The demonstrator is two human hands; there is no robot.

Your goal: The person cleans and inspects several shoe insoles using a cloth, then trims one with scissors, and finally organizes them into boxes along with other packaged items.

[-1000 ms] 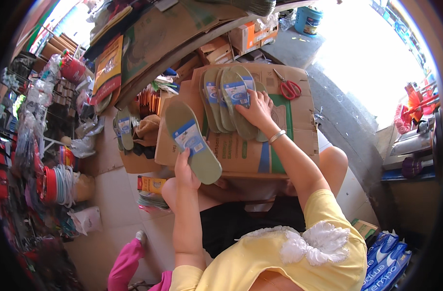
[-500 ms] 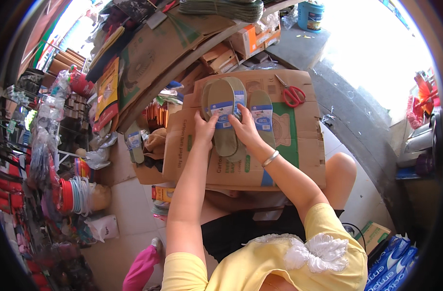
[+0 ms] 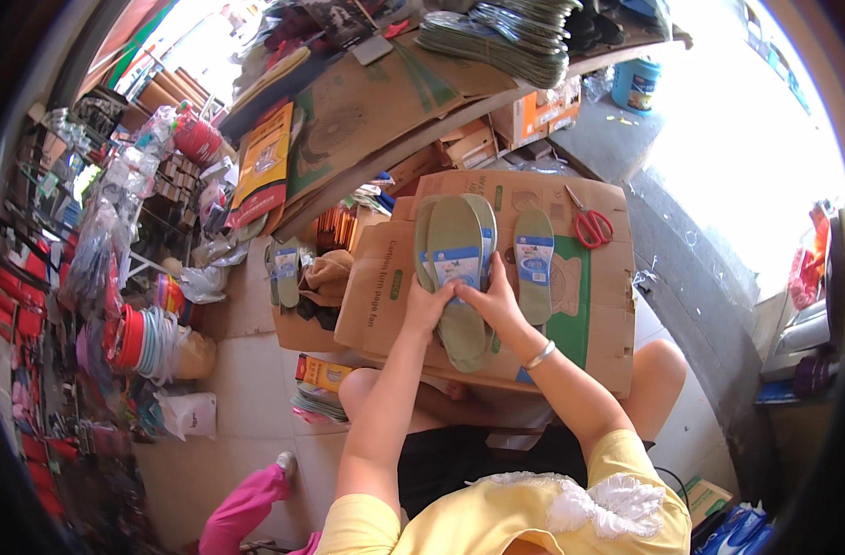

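While both hands work at one spot, left hand [image 3: 429, 310] and right hand [image 3: 493, 301] clasp the insole stack [image 3: 456, 264] from either side, fingers closed on its lower half, likely to square the edges. Stack lies flat on the cardboard box [image 3: 589, 314] across the lap, toes pointing away, labels up. One lone insole [image 3: 533, 264] lies just right of the stack, apart from it. Red scissors [image 3: 589, 227] rest near the box's far right corner, within reach but clear of the hands. Bracelet [image 3: 539, 355] on right wrist. Against a second ago: left hand then held a single insole off to the left, away from the others; that gap has closed, and both hands now meet on the stack
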